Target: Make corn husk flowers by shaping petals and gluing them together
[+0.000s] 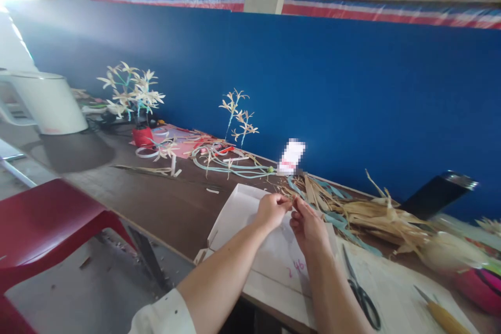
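Observation:
My left hand [273, 210] and my right hand [308, 225] meet over a white sheet of card [250, 229] on the brown table [156, 198]. Both hands pinch a small straw-coloured strip [290, 202] between fingertips. A heap of dried husk strips and pale blue ribbon [352, 214] lies just beyond my right hand. Black scissors [362, 292] rest on the card to the right of my right forearm.
Straw flowers in a red pot [135, 96] and a smaller flower sprig [238, 115] stand at the back by the blue wall. Loose coils of strip [227, 162] lie between them. A red plastic chair [47, 224] is at left, a white bin [49, 102] far left, a yellow-handled tool [442, 315] at right.

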`<state>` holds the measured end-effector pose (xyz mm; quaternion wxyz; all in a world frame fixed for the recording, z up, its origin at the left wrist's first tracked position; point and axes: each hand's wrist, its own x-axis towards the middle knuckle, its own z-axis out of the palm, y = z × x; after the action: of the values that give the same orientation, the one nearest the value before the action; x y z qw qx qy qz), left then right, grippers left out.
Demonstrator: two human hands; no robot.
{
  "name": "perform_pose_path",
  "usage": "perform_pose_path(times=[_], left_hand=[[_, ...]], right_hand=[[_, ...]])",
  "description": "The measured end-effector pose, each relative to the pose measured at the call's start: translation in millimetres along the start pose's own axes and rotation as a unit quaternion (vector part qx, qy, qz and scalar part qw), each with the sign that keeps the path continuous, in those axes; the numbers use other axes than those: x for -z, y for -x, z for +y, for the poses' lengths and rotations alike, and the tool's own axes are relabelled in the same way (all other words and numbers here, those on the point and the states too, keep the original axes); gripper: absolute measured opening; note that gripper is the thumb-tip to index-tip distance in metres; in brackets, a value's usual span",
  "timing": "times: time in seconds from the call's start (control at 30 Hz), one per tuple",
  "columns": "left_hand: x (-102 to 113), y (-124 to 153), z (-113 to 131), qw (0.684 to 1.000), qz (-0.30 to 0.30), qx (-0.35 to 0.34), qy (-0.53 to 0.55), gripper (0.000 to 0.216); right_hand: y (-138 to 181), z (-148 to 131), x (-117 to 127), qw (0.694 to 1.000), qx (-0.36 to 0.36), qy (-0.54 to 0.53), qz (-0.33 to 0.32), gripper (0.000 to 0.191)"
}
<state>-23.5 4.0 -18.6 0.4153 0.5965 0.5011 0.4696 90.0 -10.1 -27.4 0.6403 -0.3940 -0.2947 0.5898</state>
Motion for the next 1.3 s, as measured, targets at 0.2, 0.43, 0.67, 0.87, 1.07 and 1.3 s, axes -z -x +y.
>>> perform_pose_path(times=[0.2, 0.43, 0.67, 0.87, 1.07, 1.3], left_hand=[[-1, 3, 1, 1.0, -0.01, -0.004, -0.02, 0.022], [-3, 6, 3, 0.999, -0.026, -0.032, -0.034, 0.017], [-5, 5, 1, 0.999, -0.047, -0.016, -0.017, 0.022], [-5, 6, 0, 0.997, -0.075, -0.012, -0.006, 0.027], [-4, 9, 2, 0.996, -0.061, -0.041, -0.051, 0.024], [-4, 11, 2, 0.991, -0.058, -0.063, -0.104, 0.022]], right_hand=[[0, -3, 4, 1.0, -0.001, -0.005, 0.005, 0.028], [-2, -4, 6, 1.0, 0.014, 0.005, 0.023, 0.029], [-2, -5, 8, 0.999, 0.008, 0.007, 0.045, 0.028], [-3, -4, 12, 0.999, 0.008, 0.005, 0.047, 0.026], [-4, -3, 13, 0.999, 0.006, 0.0, 0.049, 0.024], [-3, -3, 7, 0.999, -0.013, -0.038, 0.03, 0.025]])
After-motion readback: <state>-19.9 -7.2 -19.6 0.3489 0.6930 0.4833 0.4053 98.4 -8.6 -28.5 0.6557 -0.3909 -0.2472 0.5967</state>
